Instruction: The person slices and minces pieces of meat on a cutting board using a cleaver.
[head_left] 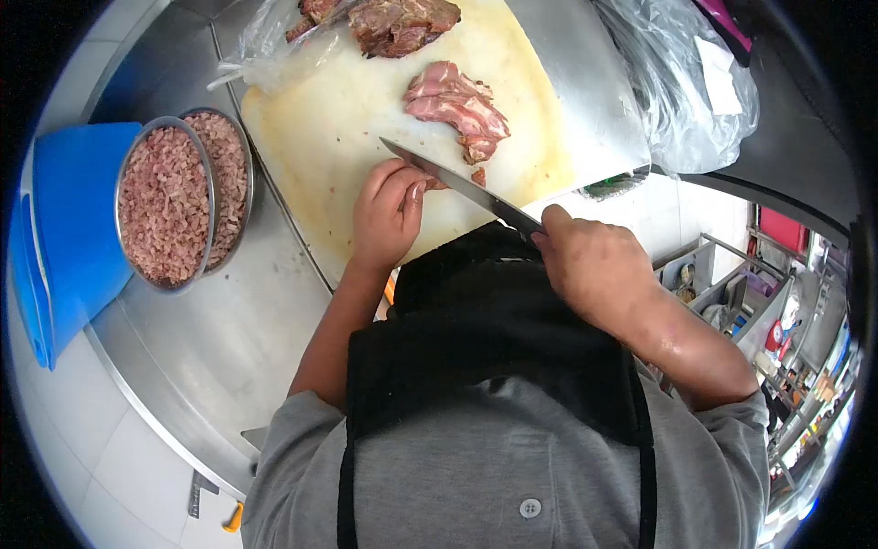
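Observation:
My right hand (599, 265) is wrapped round the dark handle of a kitchen knife (462, 184), whose blade points up and left over the cutting board (320, 128). Just below the blade, my left hand (389, 209) has its fingers curled and closed by the steel; whatever they may pinch is mostly hidden. Sliced meat (457, 105) lies on the board beyond the blade, with a small scrap (479, 177) beside the knife. Farther up the board sits a larger browned chunk of meat (402, 23).
Two metal bowls of chopped meat (165, 206) overlap on the steel counter (210, 339) at left, next to a blue container (78, 220). A clear plastic bag (283, 50) lies at the board's upper left; more plastic (677, 91) covers the upper right. Shelving (732, 293) stands at right.

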Motion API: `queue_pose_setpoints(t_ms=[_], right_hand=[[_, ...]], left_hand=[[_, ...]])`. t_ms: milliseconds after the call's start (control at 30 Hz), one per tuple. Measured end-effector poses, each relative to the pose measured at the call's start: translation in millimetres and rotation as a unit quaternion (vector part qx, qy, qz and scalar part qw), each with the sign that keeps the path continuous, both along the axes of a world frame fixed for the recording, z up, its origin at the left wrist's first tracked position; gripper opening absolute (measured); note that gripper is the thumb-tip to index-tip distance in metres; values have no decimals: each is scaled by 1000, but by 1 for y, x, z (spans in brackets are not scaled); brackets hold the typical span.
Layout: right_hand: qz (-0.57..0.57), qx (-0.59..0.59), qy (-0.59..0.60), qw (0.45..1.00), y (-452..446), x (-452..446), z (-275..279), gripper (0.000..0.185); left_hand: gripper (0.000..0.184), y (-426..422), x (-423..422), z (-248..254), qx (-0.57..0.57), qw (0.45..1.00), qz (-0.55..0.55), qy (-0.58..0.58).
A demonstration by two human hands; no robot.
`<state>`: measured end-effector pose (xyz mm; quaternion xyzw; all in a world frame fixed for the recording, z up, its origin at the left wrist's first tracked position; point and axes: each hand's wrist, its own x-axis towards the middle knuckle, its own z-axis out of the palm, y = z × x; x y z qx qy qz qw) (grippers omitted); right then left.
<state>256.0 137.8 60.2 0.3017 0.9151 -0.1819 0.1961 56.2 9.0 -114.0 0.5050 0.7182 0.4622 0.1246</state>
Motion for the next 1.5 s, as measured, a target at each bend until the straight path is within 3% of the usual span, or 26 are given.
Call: queue_pose_setpoints(t_ms=[167,367,633,733,1133,1433,1500], right_hand=[[19,-14,-66,998,2,-8,5,12],[14,-57,26,998,2,-43,-39,15],[-6,-92,-92,991,1,-23,-29,18],[-13,-95,-30,995,0,-37,-65,17],[18,-33,-53,998,-4,-6,-2,12],[28,-55,28,998,2,-46,-41,15],[27,-57,-6,998,1,-36,-24,15]], left_hand=[[10,2,-1,2,7,1000,3,-6],[10,0,-2,1,-3,1000,7,-20],[10,-2,-1,-1,-20,999,19,-22],[9,-2,2,3,-30,999,14,-30],[12,-6,-1,-6,23,999,2,33],[11,-8,-3,-7,8,1000,2,18],[11,-8,1,-3,2,1000,11,15]])
